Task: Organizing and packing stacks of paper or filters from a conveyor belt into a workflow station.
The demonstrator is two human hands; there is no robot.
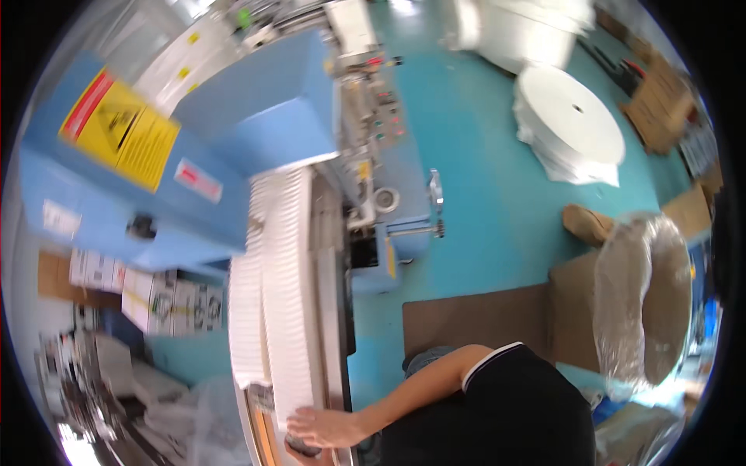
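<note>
Two long side-by-side rows of white folded paper sheets (289, 311) run out of a blue machine (256, 132) along a metal-sided trough (334, 326). My right hand (322, 427) reaches in from the right and lies on the near end of the right-hand row, its fingers stretched out over the sheets. Just below it, at the lower edge, a small part of my left hand (315, 457) shows beside a dark grey piece (301, 446). Most of that hand is cut off, so its grip is hidden. The left-hand row ends farther up the trough.
To the right, a brown carton (571, 311) with a clear plastic liner (622, 311) stands beside a flat brown cardboard sheet (474, 322). Large white paper rolls (571, 116) stand on the green floor. Printed cartons (171, 303) and loose plastic film (206, 412) are at left.
</note>
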